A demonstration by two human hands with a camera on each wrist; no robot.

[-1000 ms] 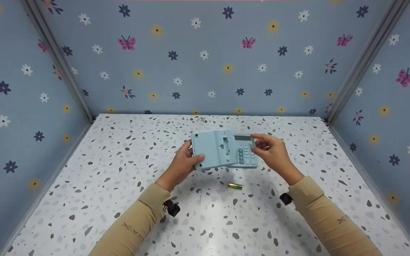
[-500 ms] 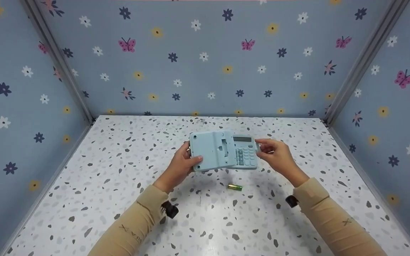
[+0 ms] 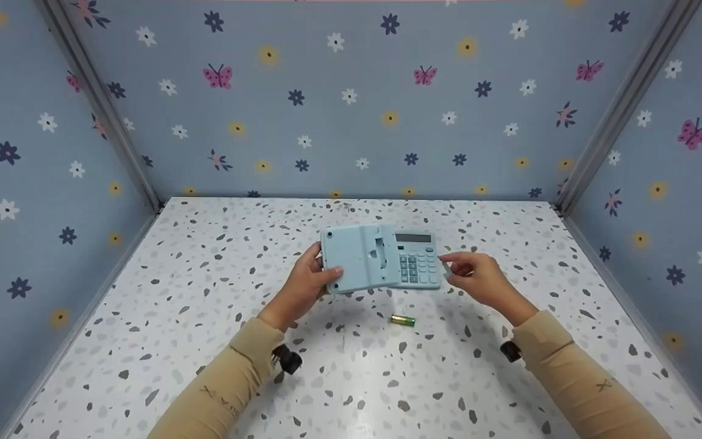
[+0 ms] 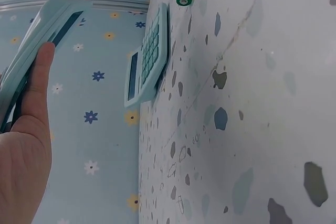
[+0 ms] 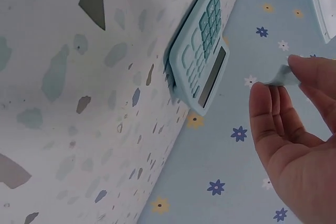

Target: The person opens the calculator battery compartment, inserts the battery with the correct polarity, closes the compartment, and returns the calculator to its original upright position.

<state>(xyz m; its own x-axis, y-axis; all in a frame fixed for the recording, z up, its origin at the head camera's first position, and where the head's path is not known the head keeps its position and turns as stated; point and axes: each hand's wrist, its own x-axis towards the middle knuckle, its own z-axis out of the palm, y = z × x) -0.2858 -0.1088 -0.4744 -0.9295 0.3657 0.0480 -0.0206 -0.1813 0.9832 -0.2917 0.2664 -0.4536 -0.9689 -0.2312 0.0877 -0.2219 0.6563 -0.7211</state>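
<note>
My left hand [image 3: 305, 280] grips a light blue calculator [image 3: 351, 259] by its left side, thumb over the back, which faces up. Its battery compartment [image 3: 380, 253] is uncovered. Between thumb and fingertips my right hand [image 3: 479, 277] pinches a small light blue battery cover [image 5: 283, 76], held off to the right. A second light blue calculator [image 3: 421, 268] lies face up on the table, partly hidden behind the held one in the head view. Nearer the front a green and gold battery [image 3: 403, 320] lies on its side.
The speckled white table [image 3: 235, 366] is bounded by a flowered back wall [image 3: 339, 122] and side walls. Small black devices [image 3: 289, 360] are strapped at both sleeves' cuffs.
The right hand has moved right and toward the front, away from the held calculator, with the battery cover in its fingers. The left hand has shifted slightly left with the calculator.
</note>
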